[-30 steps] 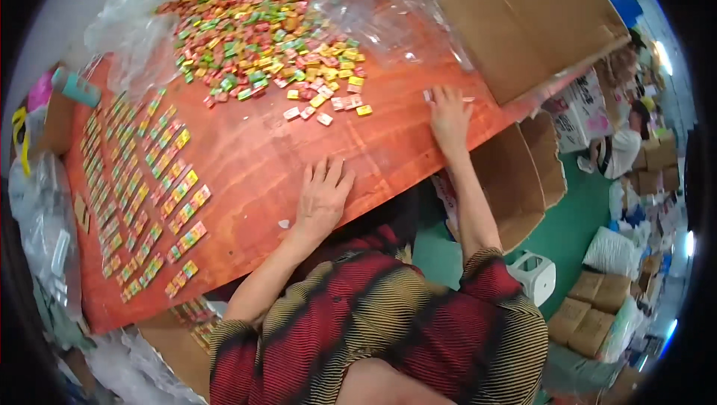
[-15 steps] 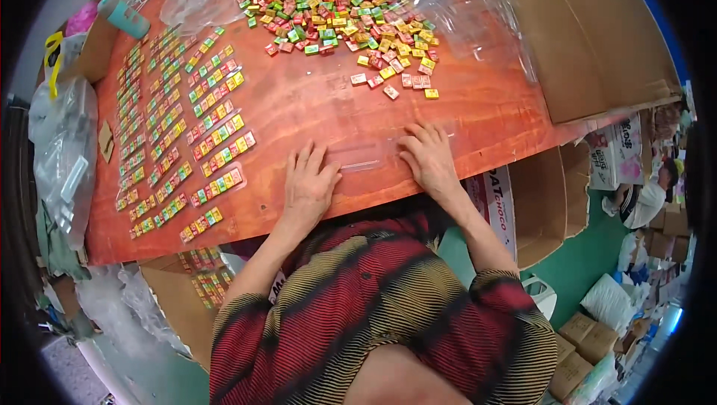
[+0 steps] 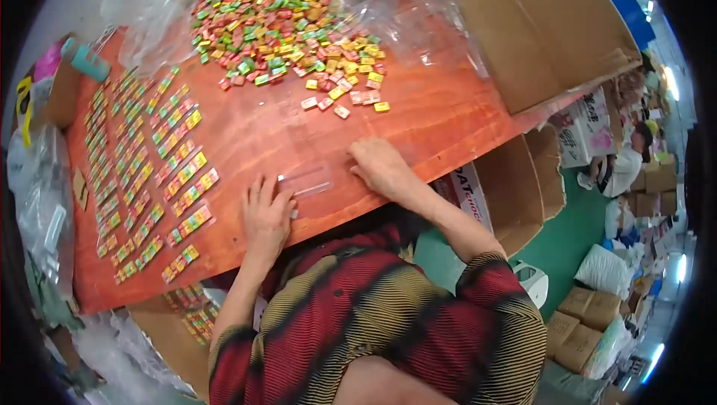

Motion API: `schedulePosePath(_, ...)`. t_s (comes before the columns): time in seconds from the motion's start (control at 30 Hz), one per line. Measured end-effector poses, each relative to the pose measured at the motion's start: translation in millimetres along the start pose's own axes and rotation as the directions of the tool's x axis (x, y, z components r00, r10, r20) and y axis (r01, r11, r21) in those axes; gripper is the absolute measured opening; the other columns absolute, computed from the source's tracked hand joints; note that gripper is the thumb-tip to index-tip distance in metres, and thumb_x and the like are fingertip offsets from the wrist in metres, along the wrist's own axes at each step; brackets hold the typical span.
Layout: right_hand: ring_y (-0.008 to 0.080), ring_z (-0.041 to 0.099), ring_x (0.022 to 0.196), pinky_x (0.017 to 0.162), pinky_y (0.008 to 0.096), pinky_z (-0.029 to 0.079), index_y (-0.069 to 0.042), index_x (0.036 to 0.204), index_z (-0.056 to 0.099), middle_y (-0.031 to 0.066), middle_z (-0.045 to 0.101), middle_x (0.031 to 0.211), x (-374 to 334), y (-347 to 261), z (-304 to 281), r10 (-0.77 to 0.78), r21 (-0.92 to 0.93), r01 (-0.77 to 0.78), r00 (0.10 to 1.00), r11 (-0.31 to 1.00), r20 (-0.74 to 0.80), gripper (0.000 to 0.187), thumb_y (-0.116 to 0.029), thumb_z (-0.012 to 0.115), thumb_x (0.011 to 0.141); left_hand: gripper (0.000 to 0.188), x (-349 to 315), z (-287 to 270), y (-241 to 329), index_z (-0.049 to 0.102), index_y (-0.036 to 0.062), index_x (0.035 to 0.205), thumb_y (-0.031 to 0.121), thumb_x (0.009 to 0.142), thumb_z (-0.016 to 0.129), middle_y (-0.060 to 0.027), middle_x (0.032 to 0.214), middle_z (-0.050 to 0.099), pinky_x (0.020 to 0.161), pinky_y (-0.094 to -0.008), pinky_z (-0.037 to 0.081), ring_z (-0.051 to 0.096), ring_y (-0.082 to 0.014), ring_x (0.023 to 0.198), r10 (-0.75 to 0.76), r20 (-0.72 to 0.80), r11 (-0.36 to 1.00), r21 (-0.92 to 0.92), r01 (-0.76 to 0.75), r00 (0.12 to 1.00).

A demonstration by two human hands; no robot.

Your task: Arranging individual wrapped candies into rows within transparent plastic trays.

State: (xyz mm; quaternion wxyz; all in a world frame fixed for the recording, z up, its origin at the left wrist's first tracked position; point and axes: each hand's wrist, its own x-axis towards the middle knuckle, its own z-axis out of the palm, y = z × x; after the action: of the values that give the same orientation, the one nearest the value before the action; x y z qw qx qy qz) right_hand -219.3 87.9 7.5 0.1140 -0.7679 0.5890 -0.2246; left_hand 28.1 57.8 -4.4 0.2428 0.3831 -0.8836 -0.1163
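A small clear plastic tray (image 3: 306,179) lies on the red tabletop between my hands. My left hand (image 3: 267,218) rests at the tray's left end, fingers stretched out and apart. A bit of clear plastic shows by its thumb. To the right of the tray is my right hand (image 3: 381,168), its fingers curled in close to the tabletop; what they hold, if anything, is hidden. Beyond my hands, a few loose small candy-like boxes (image 3: 341,111) in red and yellow lie in front of a large pile (image 3: 276,24) of red, green and yellow ones.
Rows of filled strips (image 3: 187,192) cover the table's left side. Clear plastic bags (image 3: 153,13) lie at the back. A cardboard box (image 3: 538,32) stands at the back right, an aqua bottle (image 3: 86,59) at the far left. Another person (image 3: 624,166) sits to the right.
My view has turned, shifting the table left and down. My right hand has drawn its spread fingers in and now sits farther from the left hand's level. The left hand stays on the table.
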Motion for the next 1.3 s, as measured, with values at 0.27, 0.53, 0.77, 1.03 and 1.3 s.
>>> schedulePosePath(0.27,0.024,0.051,0.086,0.076,0.0377,0.039,-0.004,0.106,0.052,0.0094,0.054,0.094,-19.7,-13.2,9.5,-0.047,-0.096,0.046,0.999,0.994,-0.008,0.034,-0.015,0.058,0.075,0.017,5.1,-1.7,-2.1,0.061,0.0045,0.092,0.013,0.076,0.061,-0.0155,0.116,0.05,0.096,-0.0507,0.029,0.043,-0.0352,0.113,-0.03,0.029,0.999,0.041,0.029,0.999)
schedulePosePath(0.53,0.0282,0.054,0.086,0.072,0.0403,0.042,-0.005,0.09,0.061,0.0121,0.057,0.093,40.6,90.4,-39.7,0.174,-0.203,-0.278,0.892,0.939,-0.418,0.019,-0.009,0.059,0.071,0.027,6.3,4.3,5.4,0.059,0.0065,0.101,0.017,0.076,0.062,-0.0153,0.121,0.046,0.099,-0.0532,0.024,0.037,-0.0358,0.119,-0.06,0.008,0.996,0.067,0.059,0.998)
schedulePosePath(0.77,0.0269,0.051,0.084,0.07,0.0396,0.039,-0.007,0.082,0.061,0.0084,0.055,0.093,49.0,133.0,-30.5,0.178,-0.461,-0.406,0.869,0.789,-0.461,0.012,-0.016,0.062,0.073,0.03,19.4,16.1,16.2,0.058,0.0077,0.103,0.017,0.075,0.063,-0.0141,0.123,0.045,0.099,-0.0534,0.023,0.035,-0.0349,0.121,-0.01,0.016,0.999,0.037,0.01,1.0)
schedulePosePath(1.03,0.0252,0.051,0.081,0.068,0.0371,0.038,-0.008,0.078,0.06,0.0064,0.055,0.086,2.0,102.7,-70.2,0.196,-0.351,-0.51,0.743,0.785,-0.64,0.01,-0.016,0.063,0.073,0.03,13.5,14.9,5.2,0.059,0.0075,0.102,0.015,0.073,0.064,-0.0142,0.122,0.045,0.099,-0.0532,0.023,0.035,-0.0353,0.121,-0.03,0.005,0.999,0.042,0.03,1.0)
schedulePosePath(1.3,0.0264,0.049,0.073,0.062,0.0379,0.039,-0.006,0.076,0.057,0.0089,0.05,0.076,-23.6,92.6,-52.7,0.262,-0.447,-0.566,0.775,0.692,-0.576,0.006,-0.01,0.06,0.074,0.027,16.6,15.5,9.4,0.061,0.0076,0.099,0.014,0.073,0.063,-0.0147,0.121,0.046,0.099,-0.0527,0.024,0.037,-0.0353,0.119,-0.031,0.011,0.998,0.048,0.03,0.999)
